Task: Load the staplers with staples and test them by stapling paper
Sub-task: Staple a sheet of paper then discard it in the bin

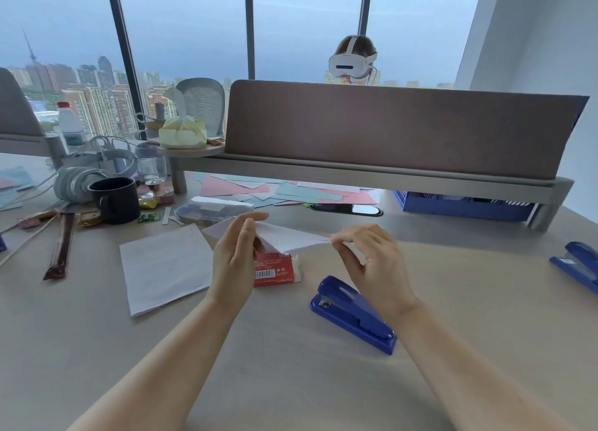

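Centre frame: left hand [233,259] and right hand [372,259] each pinch a white paper sheet [288,234]. Closed blue plastic stapler [352,314] below; likely tested, second blue stapler [579,265] at right edge apparently pending.

- You are working in soft, cool daylight — it comes through the tall windows [187,25] ahead of you, under a hazy blue-grey sky.
- Your table [291,382] is evenly lit, with no hard glare; only a small bright reflection sits on the dark oval cutout [348,209] under the shelf.
- Shadows are faint and diffuse — a soft one lies beside the blue stapler [352,314] and under your forearms.
- The wide lens bends straight lines: the window frames lean and the grey partition [388,129] bows toward the edges.
- Detail is slightly soft overall, most so at the far corners and in the distant skyline.
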Action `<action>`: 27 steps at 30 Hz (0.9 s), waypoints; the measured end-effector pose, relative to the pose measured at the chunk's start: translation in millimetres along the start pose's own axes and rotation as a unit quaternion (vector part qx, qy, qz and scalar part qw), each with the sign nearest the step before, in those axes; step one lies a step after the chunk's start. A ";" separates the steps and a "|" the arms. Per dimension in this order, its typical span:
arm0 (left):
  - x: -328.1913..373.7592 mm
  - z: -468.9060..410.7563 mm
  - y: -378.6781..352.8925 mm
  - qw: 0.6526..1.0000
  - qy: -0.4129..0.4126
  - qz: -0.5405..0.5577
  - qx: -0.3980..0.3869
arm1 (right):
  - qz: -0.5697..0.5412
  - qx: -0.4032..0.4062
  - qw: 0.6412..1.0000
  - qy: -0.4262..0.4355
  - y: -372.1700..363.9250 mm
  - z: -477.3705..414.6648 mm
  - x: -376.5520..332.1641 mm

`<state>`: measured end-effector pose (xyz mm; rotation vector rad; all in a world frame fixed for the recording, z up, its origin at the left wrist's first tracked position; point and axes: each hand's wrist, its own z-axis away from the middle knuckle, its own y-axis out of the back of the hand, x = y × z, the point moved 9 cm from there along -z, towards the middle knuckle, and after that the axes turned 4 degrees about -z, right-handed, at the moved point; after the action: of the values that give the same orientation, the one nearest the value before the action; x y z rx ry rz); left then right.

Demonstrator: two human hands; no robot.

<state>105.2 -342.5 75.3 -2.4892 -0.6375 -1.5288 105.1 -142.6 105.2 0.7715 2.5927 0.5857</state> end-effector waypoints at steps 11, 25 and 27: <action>53.8 19.4 -14.1 0.912 -0.279 -0.299 0.024 | -0.137 -0.056 0.977 -0.155 -6.2 -1.9 12.4; 29.1 6.9 -2.4 0.982 -0.091 -0.168 0.016 | -0.270 -0.144 0.909 -0.282 -23.9 3.6 22.2; 28.3 6.1 -1.1 0.982 -0.086 -0.168 0.018 | -0.280 -0.147 0.902 -0.295 -25.2 4.6 23.5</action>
<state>120.7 -331.6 97.2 -2.6050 -1.1554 -1.3892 78.1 -147.0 83.7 0.0555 1.9535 0.4511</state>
